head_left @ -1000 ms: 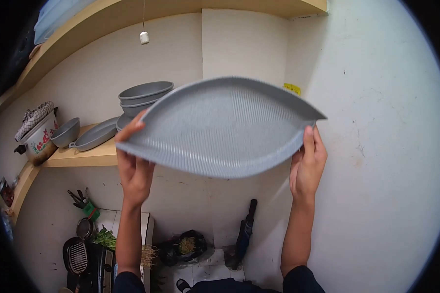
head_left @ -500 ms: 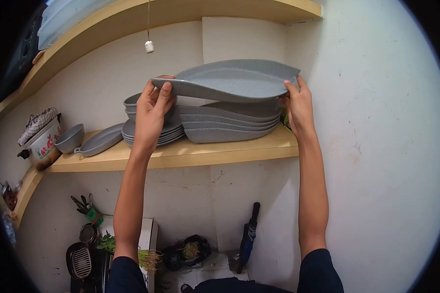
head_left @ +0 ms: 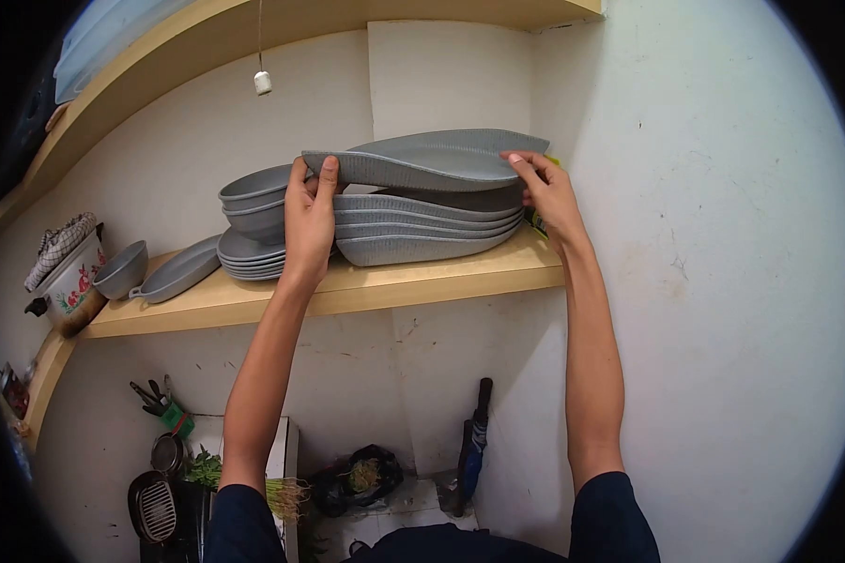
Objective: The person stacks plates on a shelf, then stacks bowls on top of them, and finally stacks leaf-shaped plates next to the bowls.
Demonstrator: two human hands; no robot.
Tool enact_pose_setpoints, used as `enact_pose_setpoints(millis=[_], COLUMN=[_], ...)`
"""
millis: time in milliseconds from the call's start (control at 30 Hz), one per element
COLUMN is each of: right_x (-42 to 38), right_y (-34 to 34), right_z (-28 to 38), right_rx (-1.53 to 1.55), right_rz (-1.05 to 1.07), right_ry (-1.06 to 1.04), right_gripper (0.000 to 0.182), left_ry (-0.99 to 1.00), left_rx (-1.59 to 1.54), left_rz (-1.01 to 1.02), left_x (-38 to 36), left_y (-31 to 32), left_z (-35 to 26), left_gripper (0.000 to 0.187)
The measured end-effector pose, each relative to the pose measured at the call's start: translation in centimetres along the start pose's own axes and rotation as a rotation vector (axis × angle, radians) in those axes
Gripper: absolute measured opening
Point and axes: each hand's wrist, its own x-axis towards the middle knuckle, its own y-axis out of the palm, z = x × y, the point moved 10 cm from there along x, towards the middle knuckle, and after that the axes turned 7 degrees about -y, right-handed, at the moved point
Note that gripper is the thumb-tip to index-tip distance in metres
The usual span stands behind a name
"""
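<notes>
A grey leaf-shaped serving plate with a ribbed, wavy rim is between my hands, just above a stack of matching plates on the wooden shelf. My left hand pinches its left tip, thumb in front and fingers behind. At the right end, my right hand has thumb and forefinger closed on the front rim. Beside my left hand stand nested grey bowls on top of several round plates. Part of the held plate's right side is hidden by my right hand.
Farther left on the shelf are an oval grey dish, a single bowl and a floral pot. A white fitting hangs from a cord. Below are pans, green vegetables and an umbrella.
The held plate has come down closer to the stack. My right hand has shifted left along its rim, and the left hand has moved slightly right. The view has shifted a little.
</notes>
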Motion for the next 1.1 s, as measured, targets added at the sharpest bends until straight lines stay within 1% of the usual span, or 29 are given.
enact_pose_setpoints(millis=[33,100,133,200,233,333,533,633,667,733,833,900,1000,1100], right_x=[-0.1,-0.4,-0.8,-1.5,-1.5,-1.2,-1.2,-1.8,-1.9,-2.1,-2.4,-2.4,-2.2,-2.5], right_y=[0.1,0.3,0.5,0.9,1.0,0.9,0.9,1.0,1.0,1.0,0.9,0.9,0.7,0.7], right_z=[0.0,0.0,0.0,0.2,-0.1,-1.4,-2.9,-3.3,-3.2,-2.9,-2.6,-2.6,-3.2,-3.0], right_rx=[-0.012,-0.035,-0.035,-0.030,-0.024,-0.004,-0.029,-0.028,-0.030,-0.031,-0.041,-0.052,-0.090,-0.100], right_rz=[0.013,0.040,0.063,0.110,0.115,0.111,0.084,0.084,0.076,0.062,0.044,0.037,0.047,0.049], right_ry=[-0.035,-0.107,-0.107,-0.107,-0.120,-0.149,-0.149,-0.116,-0.115,-0.125,-0.150,-0.166,-0.110,-0.106], right_gripper=[0.041,0.050,0.051,0.052,0.052,0.051,0.048,0.049,0.049,0.051,0.052,0.053,0.054,0.055], left_ry=[0.012,0.002,-0.004,0.031,0.048,0.026,-0.052,-0.065,-0.102,-0.174,-0.162,-0.171,-0.176,-0.163], left_rx=[-0.012,0.052,0.085,0.014,-0.021,-0.036,-0.068,-0.085,-0.063,-0.019,0.053,0.104,0.155,0.202], left_rz=[-0.052,-0.074,-0.086,-0.016,0.019,0.028,0.000,-0.002,0.023,0.069,0.079,0.045,0.010,0.012], left_x=[-0.2,0.3,0.4,0.0,-0.2,-0.3,-1.0,-1.0,-1.0,-1.2,-1.2,-1.6,-1.5,-1.6], left_y=[-0.2,-0.9,-1.2,-0.5,-0.2,-0.3,0.1,0.0,0.1,0.0,-0.2,-0.5,-1.1,-1.0], left_z=[-0.1,0.7,0.9,0.4,0.1,0.2,0.6,0.9,1.2,2.0,2.0,2.0,2.5,2.2], left_gripper=[0.050,0.047,0.045,0.043,0.042,0.040,0.039,0.043,0.059,0.099,0.101,0.100,0.098,0.096])
